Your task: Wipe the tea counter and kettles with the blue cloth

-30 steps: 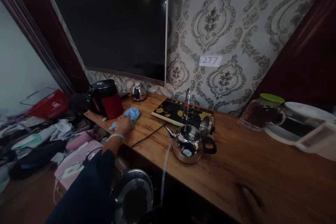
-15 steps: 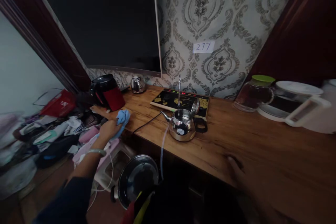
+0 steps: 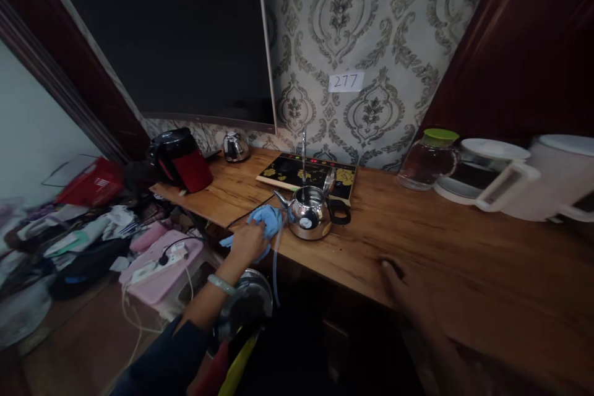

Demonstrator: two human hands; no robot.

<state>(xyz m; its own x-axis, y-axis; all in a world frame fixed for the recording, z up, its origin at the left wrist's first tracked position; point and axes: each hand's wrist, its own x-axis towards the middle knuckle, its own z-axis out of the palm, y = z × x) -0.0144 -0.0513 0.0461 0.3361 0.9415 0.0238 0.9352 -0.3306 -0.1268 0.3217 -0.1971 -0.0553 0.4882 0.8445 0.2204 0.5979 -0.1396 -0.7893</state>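
A light blue cloth (image 3: 268,218) is bunched in my left hand (image 3: 249,242), whose fingers are closed over it at the front edge of the wooden table (image 3: 362,272). Just right of the cloth stands a shiny metal kettle (image 3: 307,223) with its lid raised and its black handle to the right. A clear tube (image 3: 275,266) hangs over the edge between cloth and kettle. My right hand (image 3: 401,288) rests at the table's front edge, dim, with thumb and finger apart and nothing visible in it.
Behind the kettle lies a black induction hob (image 3: 288,168) with a thin metal spout (image 3: 304,158). A red-black appliance (image 3: 185,161) and a small metal pot (image 3: 236,147) stand left. Glass jug (image 3: 424,164) and white pitchers are right. Below are a pan (image 3: 248,303) and pink stool (image 3: 160,281).
My left hand has moved right along the table edge with the blue cloth, from near the red-black appliance to beside the kettle. The view has shifted slightly. My right hand stays at the edge.
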